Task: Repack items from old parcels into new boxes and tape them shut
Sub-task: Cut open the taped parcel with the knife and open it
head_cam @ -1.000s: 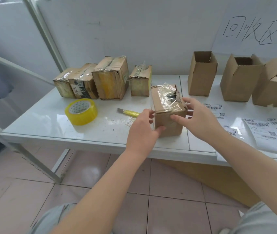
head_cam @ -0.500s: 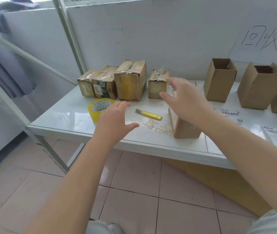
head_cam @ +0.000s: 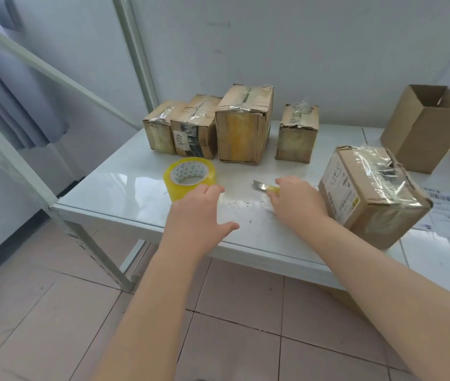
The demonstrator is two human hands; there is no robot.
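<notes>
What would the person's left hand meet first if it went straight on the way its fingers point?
The yellow roll of packing tape: the open left hand points at it, fingertips by its edge, though depth hides whether they touch. The yellow-handled utility knife gripped by the right hand lies off that line.

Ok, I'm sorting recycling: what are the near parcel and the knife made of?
The near parcel: matte brown cardboard under glossy, wrinkled clear tape. The knife: shiny bare metal blade; yellow handle, probably plastic, mostly covered by the right hand.
</notes>
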